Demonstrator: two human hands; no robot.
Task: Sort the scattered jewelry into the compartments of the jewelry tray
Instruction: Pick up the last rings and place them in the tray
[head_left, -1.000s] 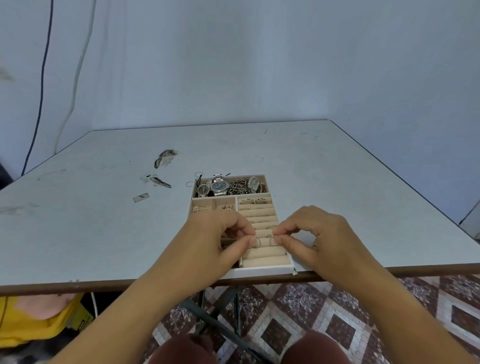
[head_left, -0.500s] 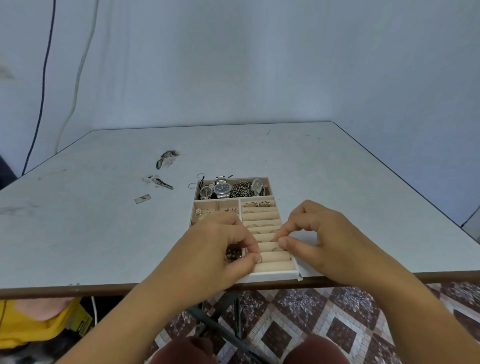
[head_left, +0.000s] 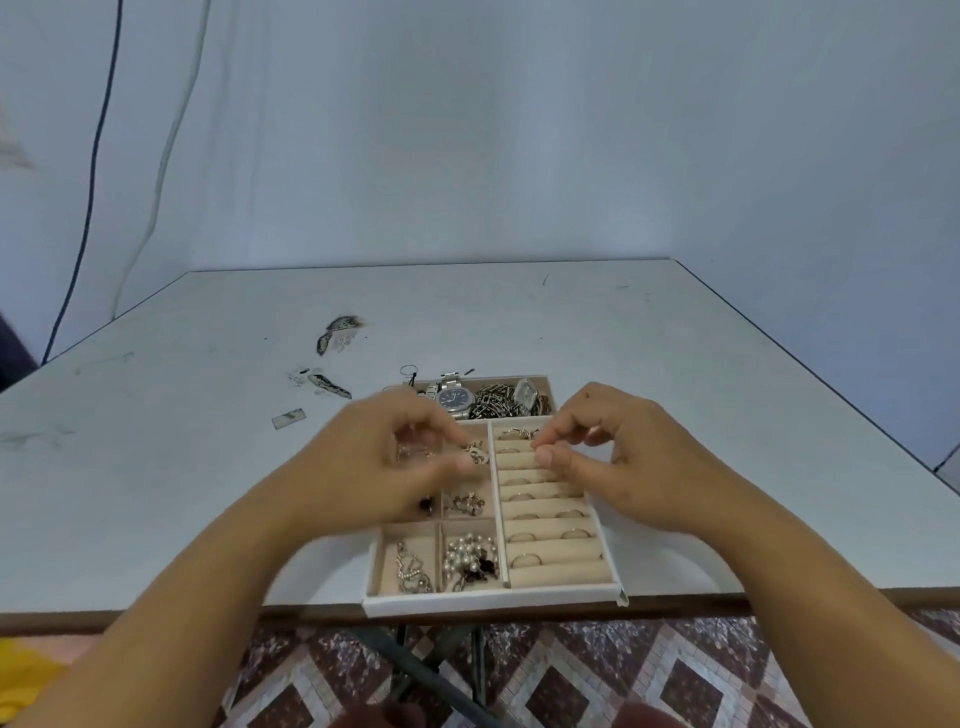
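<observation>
The white jewelry tray (head_left: 488, 603) lies at the table's near edge. Its right side holds beige ring rolls (head_left: 558, 571) with several rings (head_left: 525, 559) tucked in the slots. Watches (head_left: 454, 399) and chains fill the far compartment. A pearl piece (head_left: 470, 553) and small gold pieces lie in the left cells. My left hand (head_left: 363, 467), blurred, hovers over the upper left cells with fingers curled and nothing seen in it. My right hand (head_left: 634, 457) hovers over the far ring rolls, thumb and forefinger close together, with nothing visible between them.
A loose thin ring (head_left: 409, 371) lies on the table just behind the tray's far left corner. Dark chipped patches (head_left: 337, 330) and a small tag (head_left: 289, 418) mark the grey tabletop (head_left: 675, 364) to the left. Patterned floor tiles show below the table edge.
Both hands have left the near ring rolls, where they pressed rings in, and have moved up and away toward the tray's far half. The rings stay in the slots.
</observation>
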